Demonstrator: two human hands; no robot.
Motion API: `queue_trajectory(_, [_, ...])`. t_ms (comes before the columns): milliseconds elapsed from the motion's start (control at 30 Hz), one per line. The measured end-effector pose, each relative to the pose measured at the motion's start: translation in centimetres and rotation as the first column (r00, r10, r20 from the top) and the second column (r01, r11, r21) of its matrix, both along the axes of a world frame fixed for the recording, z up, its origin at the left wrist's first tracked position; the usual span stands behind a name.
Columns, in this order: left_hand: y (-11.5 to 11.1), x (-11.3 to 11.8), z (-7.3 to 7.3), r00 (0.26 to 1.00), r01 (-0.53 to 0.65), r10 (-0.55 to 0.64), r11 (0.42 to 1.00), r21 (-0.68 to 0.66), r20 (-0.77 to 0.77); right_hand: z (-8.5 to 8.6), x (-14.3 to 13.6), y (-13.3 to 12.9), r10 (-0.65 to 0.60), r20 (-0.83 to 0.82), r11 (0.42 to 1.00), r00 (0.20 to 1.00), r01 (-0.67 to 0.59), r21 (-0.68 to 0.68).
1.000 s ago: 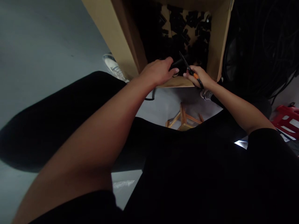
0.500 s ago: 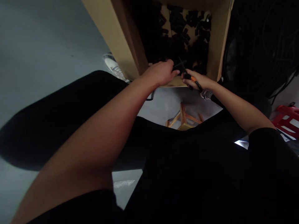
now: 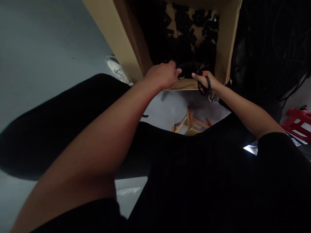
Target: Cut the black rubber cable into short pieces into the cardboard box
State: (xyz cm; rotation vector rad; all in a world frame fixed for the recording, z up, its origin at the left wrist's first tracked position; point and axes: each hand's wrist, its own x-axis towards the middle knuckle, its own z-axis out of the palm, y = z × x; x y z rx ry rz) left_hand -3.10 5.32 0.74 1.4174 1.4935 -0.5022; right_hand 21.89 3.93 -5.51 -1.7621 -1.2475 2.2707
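In my right hand [image 3: 210, 81] are scissors [image 3: 204, 83] with black and orange handles. My fingers are wrapped round the handles, and the dark blades point away over the carton's near edge. My left hand [image 3: 165, 74] is closed at the same edge, a little to the left, around what looks like a black cable [image 3: 187, 64]. The cable curves out toward the scissors, and a dark tail [image 3: 145, 116] shows below my left forearm. Inside the cardboard box [image 3: 224, 55] lie many small black pieces [image 3: 184, 22], too dark to make out.
A mass of dark cables [image 3: 274, 48] lies right of the box. Below, between my legs, stands a small wooden stool [image 3: 190, 124]. A red plastic stool [image 3: 297, 123] is at the far right. My shoe [image 3: 116, 68] rests beside the box on the grey floor [image 3: 48, 48].
My hands have drawn slightly apart. The scissors have turned in my right hand, so their handle loops now hang below it. The dark tail under my left forearm has shifted down and left.
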Motion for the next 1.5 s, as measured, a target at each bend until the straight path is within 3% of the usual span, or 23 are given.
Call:
queue_trajectory(100, [0.1,0.0,0.5,1.0,-0.02,0.02,1.0,0.013,-0.017,-0.6,0.5,0.0,-0.037,0.075,0.998,0.997,0.033,0.053])
queue_trajectory(200, [0.2,-0.1,0.6,0.999,-0.024,0.025,1.0,0.017,-0.028,-0.1,0.4,0.3,-0.02,0.072,0.995,0.997,0.013,0.1])
queue_trajectory(367, [0.1,-0.1,0.1,0.999,-0.022,0.023,0.999,0.031,-0.022,1.4,-0.7,0.8,0.035,-0.015,0.999,0.999,-0.035,-0.003])
queue_trajectory(567, [-0.2,-0.1,0.1,0.998,0.068,-0.068,0.997,0.022,0.005,0.5,0.1,0.5,0.118,-0.053,0.993,0.992,-0.116,0.035])
queue_trajectory(733, [0.0,0.1,0.6,0.999,0.037,-0.037,0.999,0.019,-0.019,0.7,0.0,-0.4,0.047,0.008,0.993,0.999,-0.048,0.107])
queue_trajectory(1000, [-0.2,-0.8,-1.4,0.995,-0.093,0.089,0.993,0.068,0.052,0.9,-0.1,0.3,0.079,-0.038,0.997,0.996,-0.079,-0.006])
queue_trajectory(1200, [-0.4,-0.3,-1.1,0.999,-0.015,0.014,0.999,0.033,0.032,0.1,0.0,0.1,0.078,0.013,0.995,0.997,-0.077,-0.068])
queue_trajectory(1367, [-0.2,0.2,-0.2,1.0,-0.006,0.006,1.0,0.018,-0.005,-0.4,0.4,0.3,0.16,0.024,0.987,0.987,-0.159,-0.039])
queue_trajectory(1500, [-0.2,0.4,0.1,0.997,0.066,-0.066,0.998,0.001,0.028,0.0,0.0,0.6,0.148,-0.015,0.989,0.989,-0.148,-0.004])
